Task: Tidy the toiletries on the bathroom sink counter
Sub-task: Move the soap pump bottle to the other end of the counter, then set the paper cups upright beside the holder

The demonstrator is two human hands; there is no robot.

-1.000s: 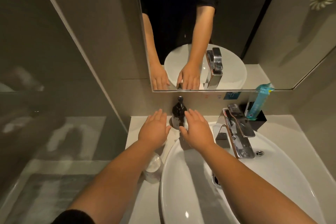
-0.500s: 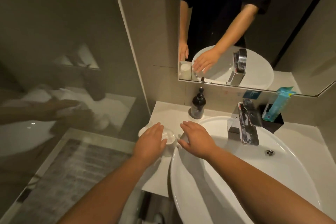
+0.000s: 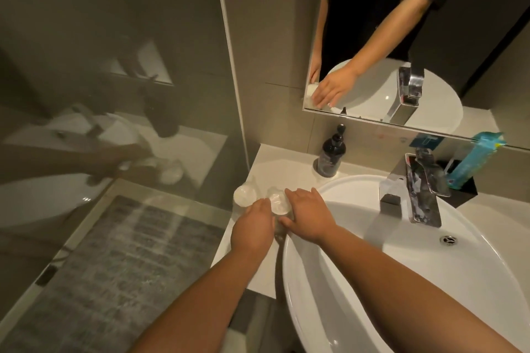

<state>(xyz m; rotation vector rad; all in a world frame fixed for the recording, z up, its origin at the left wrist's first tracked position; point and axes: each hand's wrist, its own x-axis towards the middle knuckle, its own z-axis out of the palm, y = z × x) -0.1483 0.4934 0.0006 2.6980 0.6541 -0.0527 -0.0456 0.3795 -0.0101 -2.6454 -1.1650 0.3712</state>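
- Head view: 2 clear glasses stand on the white counter (image 3: 266, 160) at its left edge, side by side and close together.
- The left glass (image 3: 241, 195) stands free, just beyond the left hand's fingertips.
- The right glass (image 3: 277, 202) sits between both hands.
- Left hand (image 3: 252, 226) lies palm down against the near side of the right glass, fingers reaching forward; whether they clasp it, I cannot tell.
- Right hand (image 3: 308, 216) comes in from the basin side, fingers stretched flat along the right glass, thumb tucked low toward it. Touching, not curled round.
- A dark pump bottle (image 3: 331, 156) stands upright at the back of the counter, well apart from the glasses.
- The white basin (image 3: 358, 281) fills the right side, with a chrome tap (image 3: 421, 189) behind it.
- A turquoise packet (image 3: 473, 160) leans in a black holder (image 3: 466, 189) right of the tap.
- The mirror (image 3: 372, 37) above shows both forearms.
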